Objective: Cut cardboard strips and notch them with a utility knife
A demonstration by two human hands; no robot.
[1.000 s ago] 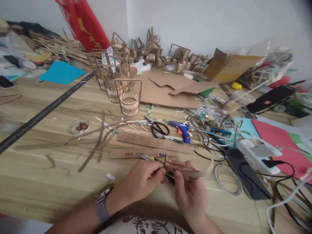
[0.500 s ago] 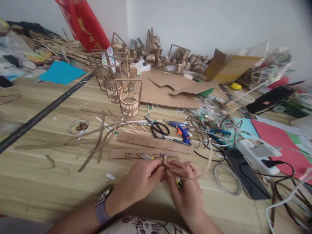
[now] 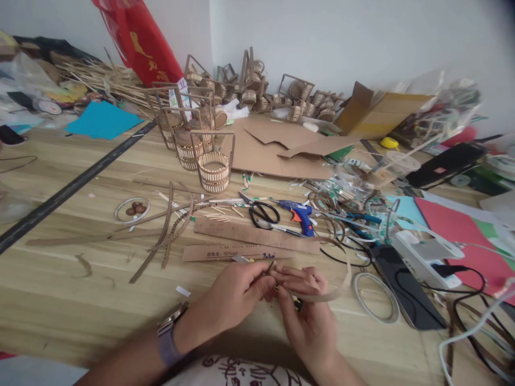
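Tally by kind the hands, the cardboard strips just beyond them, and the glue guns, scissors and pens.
Hands: 2
Cardboard strips: 2
Glue gun: 1
Scissors: 1 pair
Pen: 1
Total: 7

Craft workshop: glue gun (image 3: 307, 222), scissors (image 3: 255, 203), cardboard strips (image 3: 245, 234), slatted buckets (image 3: 214, 177), and a blurry heap (image 3: 248, 97) of probably more buckets.

Left hand (image 3: 235, 292) just beside right hand (image 3: 311, 316)

lone head-worn view, facing forward and down, close above the table (image 3: 96, 297), wall (image 3: 341, 43) beyond
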